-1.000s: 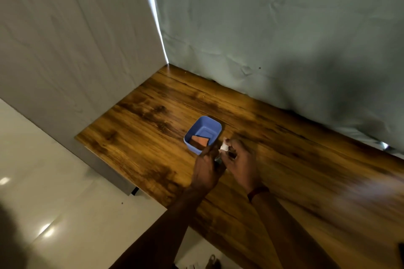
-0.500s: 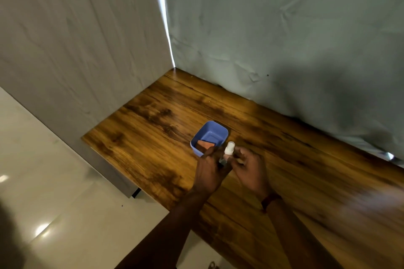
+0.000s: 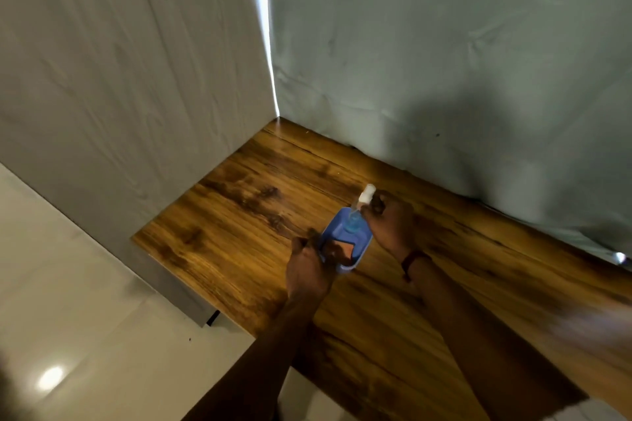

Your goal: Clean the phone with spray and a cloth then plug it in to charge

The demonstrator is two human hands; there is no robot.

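A small clear spray bottle with blue liquid and a white cap is held tilted over the blue tray by my right hand. An orange cloth lies in the near end of the tray. My left hand is at the tray's near-left rim. Its fingertips reach inside and touch the cloth's left edge. Whether they pinch the cloth or the rim is unclear. No phone or charger is in view.
The tray sits on a wooden tabletop in a corner, with a pale panel to the left and a grey-green sheet behind. The table's left edge drops to a glossy tiled floor. The right side is blurred.
My left hand let go of the bottle and dropped to the tray and cloth. My right hand carried the bottle up and over the tray. The view shifted left.
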